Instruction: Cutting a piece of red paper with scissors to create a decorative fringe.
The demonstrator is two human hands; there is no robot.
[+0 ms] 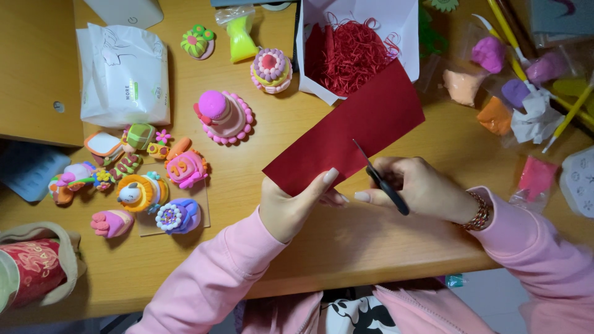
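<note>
The person is wearing a pink top with long sleeves reaching both wrists. The right hand (pixel 421 188) is wearing a beaded bracelet (pixel 479 213); the left hand (pixel 291 207) is showing long pale nails.

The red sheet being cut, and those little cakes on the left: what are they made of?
Red sheet: probably paper or thin card, matte, flat, held up by one corner. Cakes: likely modelling clay, soft matte, with rolled beads. Scissors: dark handles; the blade looks metal.

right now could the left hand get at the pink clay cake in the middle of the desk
Probably not freely: the left hand is pinching the red paper. The desk between it and the pink clay cake looks bare.
</note>
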